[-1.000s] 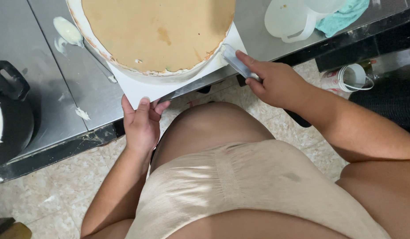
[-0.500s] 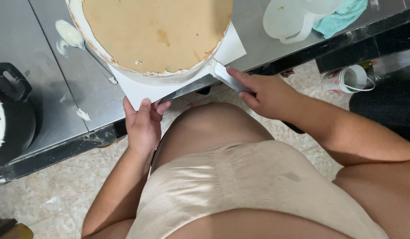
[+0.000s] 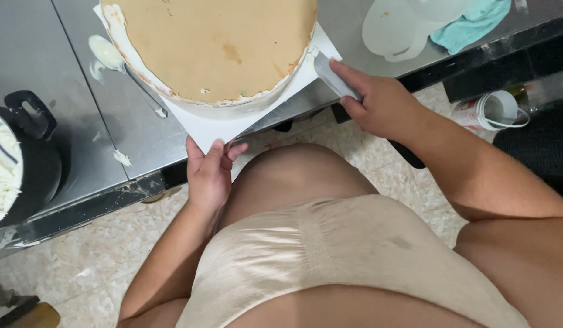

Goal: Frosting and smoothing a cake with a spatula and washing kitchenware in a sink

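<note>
Most of the cake point(image 3: 214, 48) side looks creamed, top bare; right hand point(image 3: 382, 106) fingers grip the scraper point(image 3: 333, 76), left hand point(image 3: 208, 173) pinches the board point(image 3: 211, 130)

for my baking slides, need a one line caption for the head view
Left hand grips the white cake board's corner while the right hand presses a metal scraper against the round cake's side.

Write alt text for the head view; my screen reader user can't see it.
A person's right hand presses a metal scraper against a round cake's side while the left hand grips the corner of its white board on a steel counter.
</note>
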